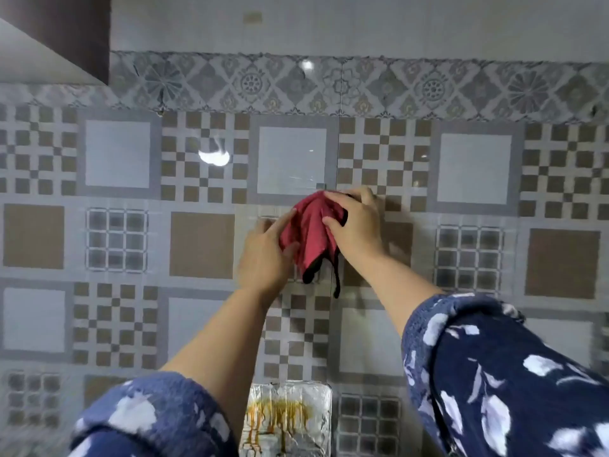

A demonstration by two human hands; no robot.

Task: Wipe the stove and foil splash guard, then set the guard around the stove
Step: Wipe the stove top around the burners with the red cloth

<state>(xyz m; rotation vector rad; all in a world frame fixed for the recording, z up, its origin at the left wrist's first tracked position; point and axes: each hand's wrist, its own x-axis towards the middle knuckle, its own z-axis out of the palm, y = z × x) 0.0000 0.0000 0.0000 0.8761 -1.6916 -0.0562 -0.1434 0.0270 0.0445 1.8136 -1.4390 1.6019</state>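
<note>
Cabinet [66,31]: top-left corner, dark brown side panel w/ pale underside; only a part shows.
Wall tiles [118,153]: fill most of view; grey/brown patchwork, plain squares alternating w/ checker blocks; floral border band across upper part; plain pale tile above that. Glossy, two light reflections on it.
Left sleeve [145,420]: bottom-left, navy fleece w/ white leaf print, pushed up, forearm bare.
Left hand [267,255]: raised in front of wall, centre-left. Fingers lightly curled, thumb and fingertips pinching left edge of cloth. Back of hand faces camera.
Red cloth [308,232]: centre of view, held against wall tiles between both hands; bunched, folds running down from a peak at top; dark trim at lower edge, dark loop or strap hanging below.
Foil splash guard [286,420]: bottom centre, standing against wall below the hands, well apart from cloth. Crinkled silver panel, rounded top corners, brown drip streaks down its face. Lower part cut off by frame edge.
Right hand [356,222]: centre-right, just beside left hand. Palm over cloth's right side, fingers curled round its top edge, thumb pressing on the red fabric.
Right sleeve [510,374]: bottom-right, same navy leaf print, bunched at forearm.
</note>
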